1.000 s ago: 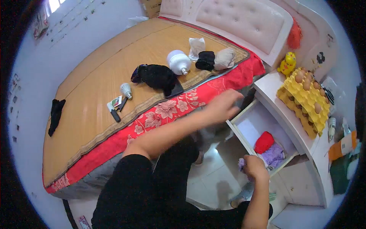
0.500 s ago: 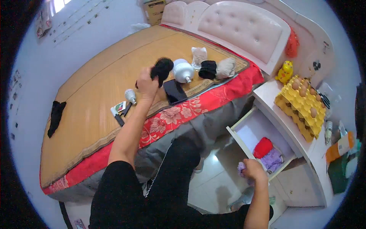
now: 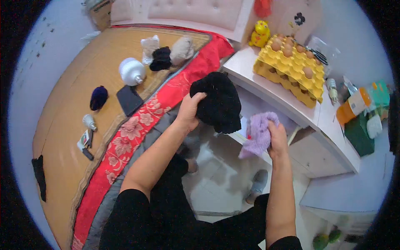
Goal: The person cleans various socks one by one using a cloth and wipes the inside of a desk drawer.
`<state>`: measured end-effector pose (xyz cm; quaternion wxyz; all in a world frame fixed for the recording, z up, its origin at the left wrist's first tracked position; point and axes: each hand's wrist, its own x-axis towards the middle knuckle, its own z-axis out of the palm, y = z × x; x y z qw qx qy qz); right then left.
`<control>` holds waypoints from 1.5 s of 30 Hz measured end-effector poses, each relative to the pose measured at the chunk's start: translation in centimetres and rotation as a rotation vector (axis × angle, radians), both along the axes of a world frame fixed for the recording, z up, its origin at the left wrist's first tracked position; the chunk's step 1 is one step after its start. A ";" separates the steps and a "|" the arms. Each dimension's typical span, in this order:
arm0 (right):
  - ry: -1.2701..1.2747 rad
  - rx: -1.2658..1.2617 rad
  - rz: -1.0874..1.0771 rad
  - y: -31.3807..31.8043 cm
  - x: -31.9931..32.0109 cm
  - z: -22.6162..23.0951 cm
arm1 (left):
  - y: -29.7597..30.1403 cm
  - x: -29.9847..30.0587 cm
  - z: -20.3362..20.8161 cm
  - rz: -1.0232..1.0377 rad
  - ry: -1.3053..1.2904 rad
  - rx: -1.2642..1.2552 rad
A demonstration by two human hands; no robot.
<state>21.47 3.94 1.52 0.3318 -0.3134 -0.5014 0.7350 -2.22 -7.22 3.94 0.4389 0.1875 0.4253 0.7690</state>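
Note:
My left hand (image 3: 189,110) grips a fluffy black garment (image 3: 218,102), held up in front of the white nightstand (image 3: 291,104). My right hand (image 3: 277,139) clutches a fuzzy lilac cloth (image 3: 258,133) just below and to the right of the black one. Both hands are over the gap between the bed and the nightstand, above its open drawer, which the cloths mostly hide.
The bed (image 3: 79,108) carries a bamboo mat, a white bulb-shaped object (image 3: 132,71), a dark flat wallet (image 3: 129,99), a navy bundle (image 3: 98,97) and rolled socks (image 3: 164,52). A yellow egg tray (image 3: 291,62) with eggs sits on the nightstand, a yellow duck toy (image 3: 260,33) behind it.
My left hand picked the black garment off the bed and brought it right to the nightstand. My right hand lifted the lilac cloth out of the drawer.

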 end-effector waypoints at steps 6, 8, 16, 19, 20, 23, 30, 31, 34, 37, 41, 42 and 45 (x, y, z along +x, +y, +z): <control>0.303 0.007 -0.268 1.4 0.5 1.2 | 2.0 2.5 -4.2 -0.220 0.134 -0.206; 0.112 0.316 -0.454 0.9 -0.4 1.5 | 2.2 3.2 -4.1 -0.236 0.159 -0.237; -0.126 0.530 1.459 -8.5 -4.5 1.2 | 3.1 1.9 -5.1 -0.172 0.471 -0.355; 0.008 0.663 0.960 -7.7 -3.6 2.4 | 2.7 0.9 -4.9 -0.161 0.483 -0.299; 0.025 0.696 0.697 -6.4 -3.3 2.8 | 2.5 0.4 -5.2 -0.213 0.561 -0.305; 0.104 0.407 -0.087 -4.1 -2.8 3.2 | 2.6 1.0 -5.4 -0.291 0.793 -0.411; -0.545 0.746 1.413 -6.8 -3.9 -1.3 | 3.3 2.4 -5.9 -0.128 0.314 -0.290; -0.448 0.641 1.551 -8.3 -4.0 -2.1 | 3.0 1.8 -5.0 -0.109 0.282 -0.268; -0.529 0.767 1.124 -7.3 -2.8 -1.3 | 2.6 0.0 -3.8 -0.152 0.106 -0.245; -0.579 0.568 0.792 -2.5 -0.5 -0.7 | 1.6 -0.6 -3.0 -0.165 0.058 -0.195; -0.340 0.343 0.294 -1.5 0.3 2.9 | 1.2 0.0 -2.1 -0.325 -0.189 0.046; -0.336 0.342 0.299 -1.7 0.1 3.2 | 1.0 0.0 -2.0 -0.396 -0.218 0.078; -0.228 0.306 0.418 -3.1 -0.6 2.9 | 1.5 1.7 -3.4 -0.306 -0.165 0.030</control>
